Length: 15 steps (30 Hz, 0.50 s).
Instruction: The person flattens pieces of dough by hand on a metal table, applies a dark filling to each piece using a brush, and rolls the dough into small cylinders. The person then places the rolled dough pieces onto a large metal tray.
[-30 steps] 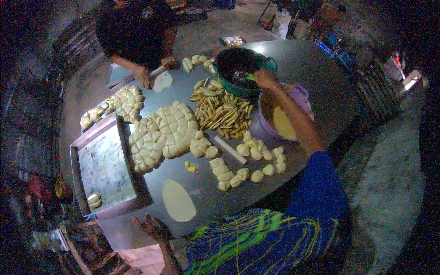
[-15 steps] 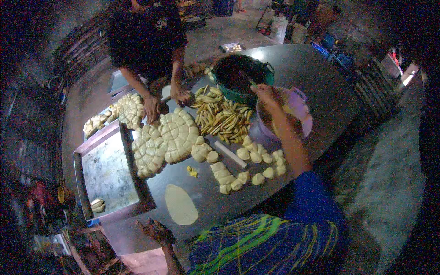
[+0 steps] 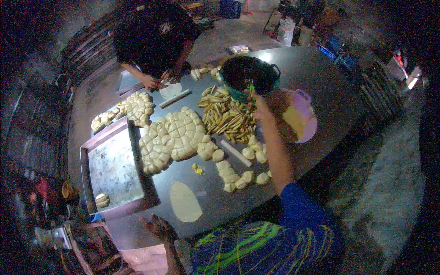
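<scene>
My right hand (image 3: 259,104) is closed around a green-handled utensil (image 3: 250,88), held at the near rim of a green basin (image 3: 233,93) with dark contents. The utensil's head is too blurred to name. Low in the view, my left hand (image 3: 159,228) hangs by the table's near edge with fingers apart, holding nothing. Beyond it lies a flat oval sheet of dough (image 3: 185,201). Several dough balls (image 3: 228,174) sit near a pale rolling pin (image 3: 236,153). Yellowish finger-shaped pieces (image 3: 228,114), perhaps banana, are heaped beside the basin.
A metal tray (image 3: 112,172) on the left bears one shaped dough piece (image 3: 102,200). Divided dough rounds (image 3: 184,133) spread beside it. A lilac bucket (image 3: 311,126) stands right of the basin. Across the table, a co-worker's hands (image 3: 158,82) are by another dough sheet (image 3: 171,90) and rolling pin (image 3: 175,98).
My right hand has shifted slightly left and nearer, bringing the utensil up to the basin's near rim. The co-worker's hands have drawn back from the dough rounds to the far dough sheet.
</scene>
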Each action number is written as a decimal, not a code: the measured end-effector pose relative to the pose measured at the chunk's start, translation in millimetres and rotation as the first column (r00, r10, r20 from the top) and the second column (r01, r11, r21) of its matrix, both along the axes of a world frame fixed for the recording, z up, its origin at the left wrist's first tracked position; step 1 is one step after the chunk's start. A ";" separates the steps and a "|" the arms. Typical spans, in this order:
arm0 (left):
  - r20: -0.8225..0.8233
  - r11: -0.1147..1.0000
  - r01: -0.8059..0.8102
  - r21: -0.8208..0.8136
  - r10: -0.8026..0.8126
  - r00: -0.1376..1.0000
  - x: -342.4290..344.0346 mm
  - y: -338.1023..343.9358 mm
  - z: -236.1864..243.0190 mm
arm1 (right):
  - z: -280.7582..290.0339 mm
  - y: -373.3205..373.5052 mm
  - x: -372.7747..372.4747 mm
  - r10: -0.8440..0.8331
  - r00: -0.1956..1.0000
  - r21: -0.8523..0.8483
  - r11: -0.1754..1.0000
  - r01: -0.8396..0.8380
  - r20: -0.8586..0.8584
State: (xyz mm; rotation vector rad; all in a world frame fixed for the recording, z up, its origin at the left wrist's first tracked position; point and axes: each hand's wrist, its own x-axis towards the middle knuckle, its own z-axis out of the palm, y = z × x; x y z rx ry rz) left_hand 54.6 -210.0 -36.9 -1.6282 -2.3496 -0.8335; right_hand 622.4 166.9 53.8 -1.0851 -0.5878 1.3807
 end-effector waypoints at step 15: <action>0.128 0.990 0.124 -0.068 -0.115 0.985 -3.8 16.0 10.0 | -16.9 -237.1 -159.5 0.497 0.500 -0.170 0.809 -0.563 0.709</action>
